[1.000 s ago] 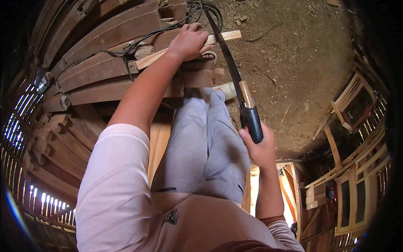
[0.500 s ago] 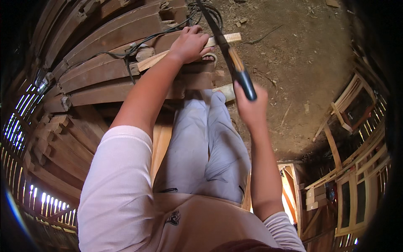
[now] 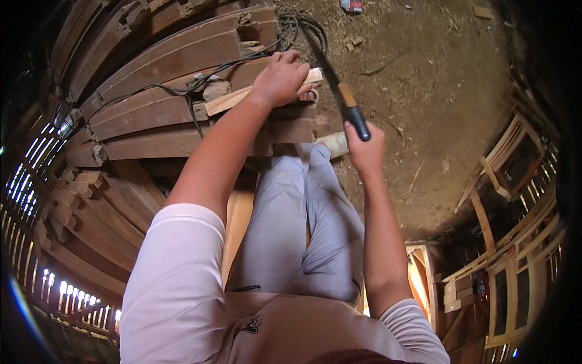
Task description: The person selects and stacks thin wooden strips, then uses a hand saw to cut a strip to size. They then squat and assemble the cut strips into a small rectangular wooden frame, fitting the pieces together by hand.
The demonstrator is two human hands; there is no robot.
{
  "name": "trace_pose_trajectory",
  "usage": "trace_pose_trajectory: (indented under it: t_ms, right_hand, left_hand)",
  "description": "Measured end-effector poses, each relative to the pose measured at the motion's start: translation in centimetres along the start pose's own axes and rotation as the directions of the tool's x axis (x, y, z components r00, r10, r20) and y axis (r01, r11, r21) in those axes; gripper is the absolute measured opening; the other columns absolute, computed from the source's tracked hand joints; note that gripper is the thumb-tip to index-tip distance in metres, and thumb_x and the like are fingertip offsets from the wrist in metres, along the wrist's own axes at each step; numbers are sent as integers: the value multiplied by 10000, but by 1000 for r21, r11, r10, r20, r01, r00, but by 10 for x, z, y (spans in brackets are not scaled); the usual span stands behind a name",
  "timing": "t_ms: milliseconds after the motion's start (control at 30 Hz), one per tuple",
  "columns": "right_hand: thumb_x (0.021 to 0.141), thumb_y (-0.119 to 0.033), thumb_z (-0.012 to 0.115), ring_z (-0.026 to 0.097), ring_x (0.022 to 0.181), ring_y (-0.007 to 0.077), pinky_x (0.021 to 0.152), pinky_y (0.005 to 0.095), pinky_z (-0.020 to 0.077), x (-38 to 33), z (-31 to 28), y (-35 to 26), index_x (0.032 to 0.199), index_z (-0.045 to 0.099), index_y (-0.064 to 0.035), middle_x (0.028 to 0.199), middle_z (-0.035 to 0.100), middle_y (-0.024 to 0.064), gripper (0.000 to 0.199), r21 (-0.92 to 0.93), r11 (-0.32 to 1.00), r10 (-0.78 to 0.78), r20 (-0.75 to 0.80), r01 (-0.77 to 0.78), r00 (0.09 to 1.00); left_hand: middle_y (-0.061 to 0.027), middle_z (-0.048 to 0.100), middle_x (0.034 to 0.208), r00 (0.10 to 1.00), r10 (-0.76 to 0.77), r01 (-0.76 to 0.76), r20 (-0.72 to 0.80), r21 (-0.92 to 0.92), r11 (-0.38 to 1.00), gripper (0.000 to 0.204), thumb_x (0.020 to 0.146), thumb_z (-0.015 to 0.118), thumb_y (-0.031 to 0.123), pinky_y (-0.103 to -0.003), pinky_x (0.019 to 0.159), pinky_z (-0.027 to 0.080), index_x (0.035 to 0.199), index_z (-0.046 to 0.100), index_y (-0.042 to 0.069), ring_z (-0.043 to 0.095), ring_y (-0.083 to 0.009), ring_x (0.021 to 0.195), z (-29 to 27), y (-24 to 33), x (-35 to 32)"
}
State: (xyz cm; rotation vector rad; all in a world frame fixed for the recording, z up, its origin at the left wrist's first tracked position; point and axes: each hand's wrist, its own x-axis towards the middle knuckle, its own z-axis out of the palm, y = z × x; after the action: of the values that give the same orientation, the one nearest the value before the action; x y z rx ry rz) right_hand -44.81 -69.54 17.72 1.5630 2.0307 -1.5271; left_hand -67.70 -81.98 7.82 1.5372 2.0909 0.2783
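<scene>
Holding a saw (image 3: 346, 94), the right hand (image 3: 368, 151) wraps fingers around its handle (image 3: 357, 124). The left hand (image 3: 282, 80) curls fingers over a pale wood strip (image 3: 227, 102).

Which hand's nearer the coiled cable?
Left. In view, left hand on the pale wood strip is below the cable; right hand, gripping the saw, is lower and farther right.

The pale strip (image 3: 227, 102) has lost its end beyond the saw (image 3: 346, 96).
</scene>
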Motion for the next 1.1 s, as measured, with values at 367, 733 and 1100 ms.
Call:
trace_pose_trajectory:
  t_ms: [367, 733, 1100]
  right_hand:
    - [925, -200, 711, 459, 567, 96, 528, 334, 383, -151, -150, 68, 702, 588, 9, 577, 480, 16, 329, -33, 950, 298, -190, -310, 935]
    - [920, -168, 707, 477, 415, 129, 406, 333, 350, -401, -223, 218, 674, 551, -45, 534, 507, 8, 316, 235, 786, 617, -352, -572, 704]
    - [945, -224, 693, 500, 382, 168, 375, 330, 382, -420, -248, 265, 574, 572, -78, 508, 541, 46, 416, 871, 387, 800, -156, -301, 579]
  left_hand:
    - [-155, 640, 1321, 998, 60, -55, -30, 154, 987, 513, 953, 645, 427, -492, 1211, 277, 1249, 626, 9, 419, -309, 1431, -8, 20, -22]
    - [-216, 680, 974, 986, -17, 18, 166, -1, 1000, 174, 958, 551, 194, -568, 770, 528, 1025, 518, 37, 666, -442, 913, -124, 140, -25]
    - [-248, 719, 1090, 731, -264, 62, 629, 325, 944, 342, 916, 574, 304, -527, 874, 557, 1065, 719, 33, 690, -439, 1032, -110, 230, -15]
